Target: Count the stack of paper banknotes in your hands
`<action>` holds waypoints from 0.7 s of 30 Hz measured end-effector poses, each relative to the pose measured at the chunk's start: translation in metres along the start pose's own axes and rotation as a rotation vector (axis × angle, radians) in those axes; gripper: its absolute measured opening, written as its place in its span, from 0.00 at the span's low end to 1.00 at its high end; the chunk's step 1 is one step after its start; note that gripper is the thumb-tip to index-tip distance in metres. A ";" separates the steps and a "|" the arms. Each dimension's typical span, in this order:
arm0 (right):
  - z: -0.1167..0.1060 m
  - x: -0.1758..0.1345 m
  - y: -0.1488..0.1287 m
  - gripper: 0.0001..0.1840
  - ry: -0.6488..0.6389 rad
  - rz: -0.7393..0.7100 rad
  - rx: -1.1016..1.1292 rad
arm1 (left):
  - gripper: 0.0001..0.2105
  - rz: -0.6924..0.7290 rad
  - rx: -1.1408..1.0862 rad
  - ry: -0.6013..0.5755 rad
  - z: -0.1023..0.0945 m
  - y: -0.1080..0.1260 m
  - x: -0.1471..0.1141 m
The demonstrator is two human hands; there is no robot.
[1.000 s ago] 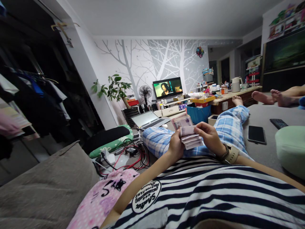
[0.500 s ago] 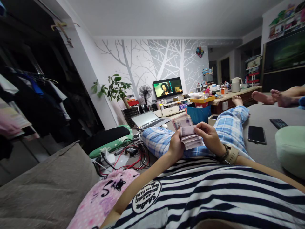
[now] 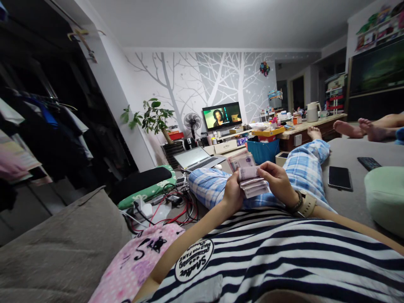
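A stack of banknotes is held above my lap, its upper part fanned back and its lower part folded toward me. My left hand is closed round the stack's left side, with the thumb near the fold. From the right, my right hand pinches the edge of a note between thumb and fingers. A watch with a pale strap and a dark bracelet are on my right wrist. Blue checked trousers cover my legs behind the notes.
An open laptop lies beyond my left knee. Tangled cables lie left of my leg, near a pink cushion. On the grey sofa at right are a phone, a remote and a green cushion. Another person's feet rest beyond.
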State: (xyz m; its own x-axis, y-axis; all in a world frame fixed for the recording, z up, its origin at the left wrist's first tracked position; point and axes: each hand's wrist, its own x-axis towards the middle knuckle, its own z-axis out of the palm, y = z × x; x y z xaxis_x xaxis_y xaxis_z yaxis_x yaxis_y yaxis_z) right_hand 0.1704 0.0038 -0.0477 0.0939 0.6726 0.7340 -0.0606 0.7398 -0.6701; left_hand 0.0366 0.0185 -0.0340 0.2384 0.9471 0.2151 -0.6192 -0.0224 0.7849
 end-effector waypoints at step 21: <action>-0.004 -0.002 0.000 0.13 -0.075 -0.041 -0.009 | 0.17 0.011 -0.043 -0.002 -0.005 -0.003 0.005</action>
State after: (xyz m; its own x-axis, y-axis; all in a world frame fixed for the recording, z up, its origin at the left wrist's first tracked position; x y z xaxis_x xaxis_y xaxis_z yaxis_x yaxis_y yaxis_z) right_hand 0.1741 0.0023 -0.0497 0.0215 0.6416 0.7667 -0.0492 0.7667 -0.6401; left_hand 0.0362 0.0246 -0.0379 0.2328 0.9462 0.2246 -0.6534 -0.0189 0.7568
